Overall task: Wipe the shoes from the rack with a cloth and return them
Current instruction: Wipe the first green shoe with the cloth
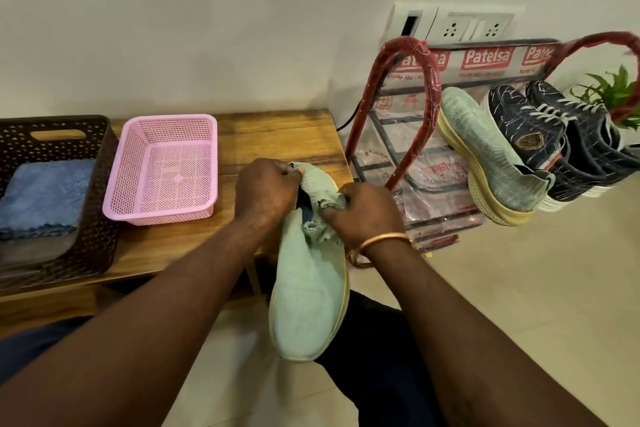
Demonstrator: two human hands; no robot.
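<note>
At frame centre, the left hand (266, 191) grips the heel of the pale green shoe (308, 291) to steady it, while the right hand (362, 213) pinches frayed green material (317, 230) at the collar, possibly a cloth, beside the rack (388, 121) at right.

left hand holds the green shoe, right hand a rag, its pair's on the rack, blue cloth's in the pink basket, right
No: the head view shows the blue cloth in the brown basket, not the pink basket. Otherwise right: the left hand holds the green shoe, the right hand a rag, and its pair sits on the rack.
</note>
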